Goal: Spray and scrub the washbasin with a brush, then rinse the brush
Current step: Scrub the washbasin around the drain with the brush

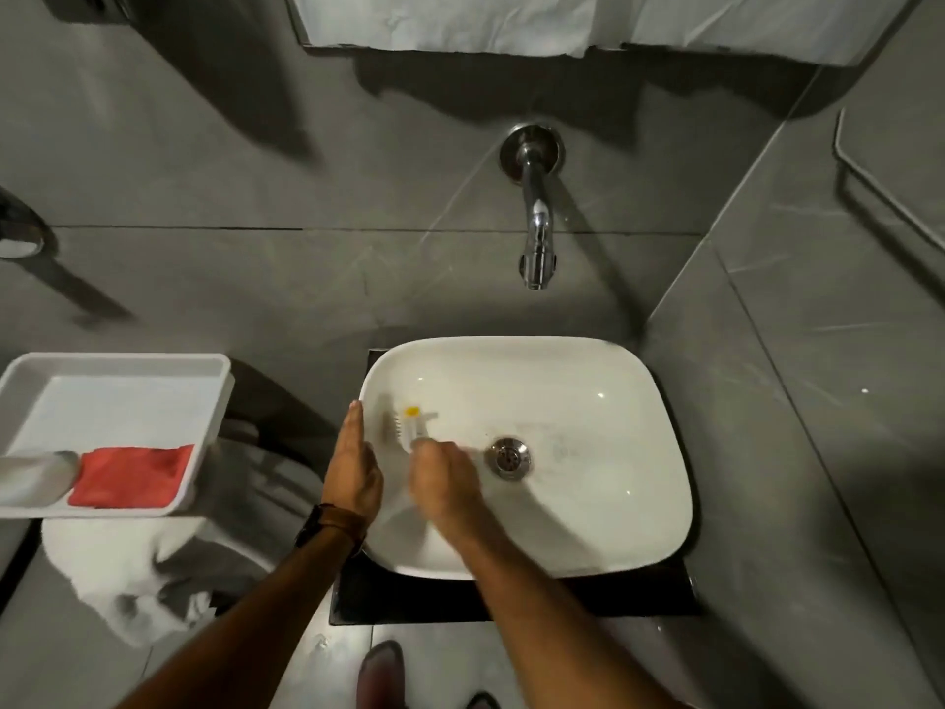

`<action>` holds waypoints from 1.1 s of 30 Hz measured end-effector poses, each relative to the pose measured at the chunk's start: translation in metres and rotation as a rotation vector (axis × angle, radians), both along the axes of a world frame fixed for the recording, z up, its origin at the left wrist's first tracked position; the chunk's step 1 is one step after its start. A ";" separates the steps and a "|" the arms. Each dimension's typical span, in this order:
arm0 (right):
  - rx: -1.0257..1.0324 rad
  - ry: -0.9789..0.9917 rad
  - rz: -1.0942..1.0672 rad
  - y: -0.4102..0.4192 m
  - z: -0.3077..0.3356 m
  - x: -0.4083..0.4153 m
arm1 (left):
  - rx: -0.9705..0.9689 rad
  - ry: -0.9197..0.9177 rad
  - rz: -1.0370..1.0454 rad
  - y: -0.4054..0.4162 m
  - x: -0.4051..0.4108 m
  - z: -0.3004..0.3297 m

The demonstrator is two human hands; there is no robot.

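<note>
The white washbasin (588,401) sits on a dark slab, its metal drain (509,456) near the middle. My right hand (445,483) is inside the bowl, closed around a small white brush (414,427) with a yellow spot; the bristled head lies against the basin's left inner wall and looks blurred. My left hand (353,468) rests flat on the basin's left rim, fingers straight and together, holding nothing. A watch with a brown strap is on that wrist.
A chrome tap (534,217) juts from the grey tiled wall above the basin. At the left, a white tray (117,381) holds a red cloth (133,475) and a white bottle (30,478). A white towel (122,570) lies below it. Shoes show at the bottom.
</note>
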State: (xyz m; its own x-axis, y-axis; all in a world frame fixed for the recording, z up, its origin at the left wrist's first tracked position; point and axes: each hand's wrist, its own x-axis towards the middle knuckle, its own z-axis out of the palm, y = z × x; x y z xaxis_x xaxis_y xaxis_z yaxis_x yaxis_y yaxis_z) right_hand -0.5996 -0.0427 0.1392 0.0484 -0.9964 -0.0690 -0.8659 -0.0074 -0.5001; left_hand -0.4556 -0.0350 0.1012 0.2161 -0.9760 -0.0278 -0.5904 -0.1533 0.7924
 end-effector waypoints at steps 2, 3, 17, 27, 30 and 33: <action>-0.072 0.019 0.091 0.009 -0.006 -0.005 | -0.008 0.019 0.019 0.000 0.001 -0.003; -0.078 0.071 0.129 0.008 -0.004 -0.022 | -0.002 0.031 0.033 0.000 0.001 -0.004; 0.334 0.139 0.106 0.082 0.019 0.005 | 0.085 0.051 0.080 -0.001 0.001 -0.004; 0.306 0.452 -0.462 0.042 0.017 -0.164 | 0.096 0.060 0.078 -0.002 0.001 -0.007; 0.363 0.405 -0.419 0.044 0.012 -0.149 | 0.097 0.055 0.083 -0.003 0.000 -0.004; 0.503 0.216 -0.158 0.053 0.011 -0.059 | 0.116 0.056 0.090 -0.001 -0.001 -0.002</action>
State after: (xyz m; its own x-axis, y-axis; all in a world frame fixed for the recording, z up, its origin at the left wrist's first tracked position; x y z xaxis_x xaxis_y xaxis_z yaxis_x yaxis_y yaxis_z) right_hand -0.6586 0.0102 0.1502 -0.1659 -0.8325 -0.5286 -0.9202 0.3234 -0.2206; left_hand -0.4564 -0.0358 0.0993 0.2977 -0.9422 -0.1538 -0.5254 -0.2962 0.7976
